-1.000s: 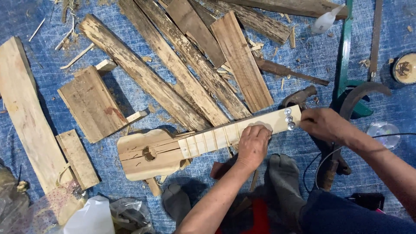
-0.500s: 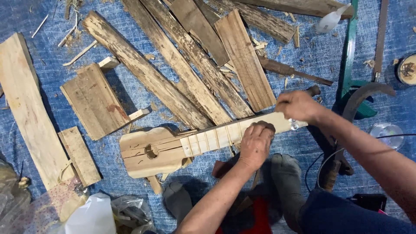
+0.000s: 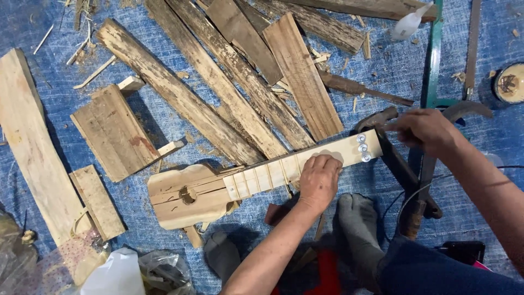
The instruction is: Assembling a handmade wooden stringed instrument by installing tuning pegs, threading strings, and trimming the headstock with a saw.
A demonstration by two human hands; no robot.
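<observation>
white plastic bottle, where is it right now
In the head view the white plastic bottle lies at the top right, on the end of a long plank, just left of the green saw frame.

A white plastic bag [image 3: 112, 276] and a crumpled clear bag [image 3: 166, 267] lie well left of and below the left hand [image 3: 319, 180], while a white squeeze bottle [image 3: 406, 23] lies above the right hand [image 3: 426, 131].

Wooden instrument [image 3: 218, 186] lies across the mat [image 3: 164, 117] — loose planks [image 3: 218, 93] behind it, block [image 3: 114, 131] to its left.
</observation>
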